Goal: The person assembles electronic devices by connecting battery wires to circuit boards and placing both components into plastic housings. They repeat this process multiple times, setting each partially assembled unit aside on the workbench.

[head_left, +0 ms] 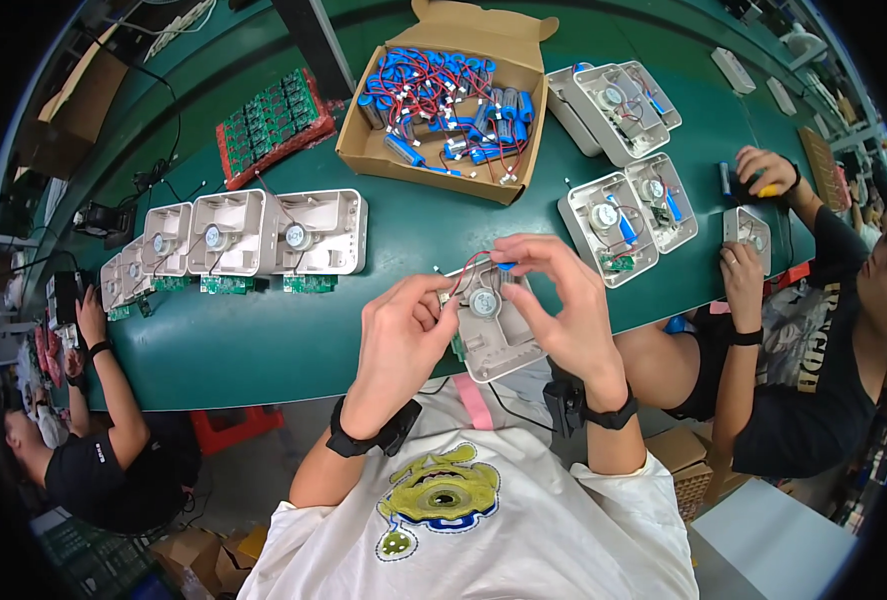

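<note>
A white plastic housing lies at the table's near edge in front of me, with a round speaker fitted in it. A green circuit board shows at its left side. Above the housing my right hand is closed on a blue battery, mostly hidden by the fingers. From it a red wire arcs over to my left hand. That hand's thumb and forefinger pinch the wire's white connector at the housing's upper left.
An open cardboard box of blue batteries stands beyond my hands. Several housings line up at left, near a stack of circuit boards. More housings with batteries stand at right. Co-workers sit either side; the right one's hand touches a housing.
</note>
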The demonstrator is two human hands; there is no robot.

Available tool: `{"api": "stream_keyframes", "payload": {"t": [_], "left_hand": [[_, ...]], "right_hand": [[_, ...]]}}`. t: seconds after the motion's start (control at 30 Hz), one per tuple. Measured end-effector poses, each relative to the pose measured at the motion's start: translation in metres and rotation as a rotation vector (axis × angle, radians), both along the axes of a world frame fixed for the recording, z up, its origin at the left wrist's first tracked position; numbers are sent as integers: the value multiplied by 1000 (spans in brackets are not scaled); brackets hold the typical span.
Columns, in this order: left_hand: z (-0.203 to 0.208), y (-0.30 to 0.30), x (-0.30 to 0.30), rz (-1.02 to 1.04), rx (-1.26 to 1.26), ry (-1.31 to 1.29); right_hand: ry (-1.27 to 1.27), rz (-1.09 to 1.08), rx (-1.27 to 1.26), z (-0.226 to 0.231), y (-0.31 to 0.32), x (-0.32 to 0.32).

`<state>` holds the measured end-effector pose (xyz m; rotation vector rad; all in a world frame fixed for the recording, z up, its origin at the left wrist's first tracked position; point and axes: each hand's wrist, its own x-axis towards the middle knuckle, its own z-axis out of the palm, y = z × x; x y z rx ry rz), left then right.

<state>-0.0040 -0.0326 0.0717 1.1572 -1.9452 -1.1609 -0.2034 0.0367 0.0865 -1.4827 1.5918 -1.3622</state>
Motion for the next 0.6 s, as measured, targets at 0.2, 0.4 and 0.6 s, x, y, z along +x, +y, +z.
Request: {"api": "stream_keyframes", "payload": {"t": [0.2, 0.4, 0.6], "left_hand": [[4, 14, 1, 7, 180, -5], [-10, 37, -1, -9, 168, 43], [-19, 53, -6, 4, 104, 66]], "right_hand": [[201, 132, 23, -5, 32, 18], [366, 168, 7, -14, 44, 28], [553, -96, 263, -9, 71, 54]]}}
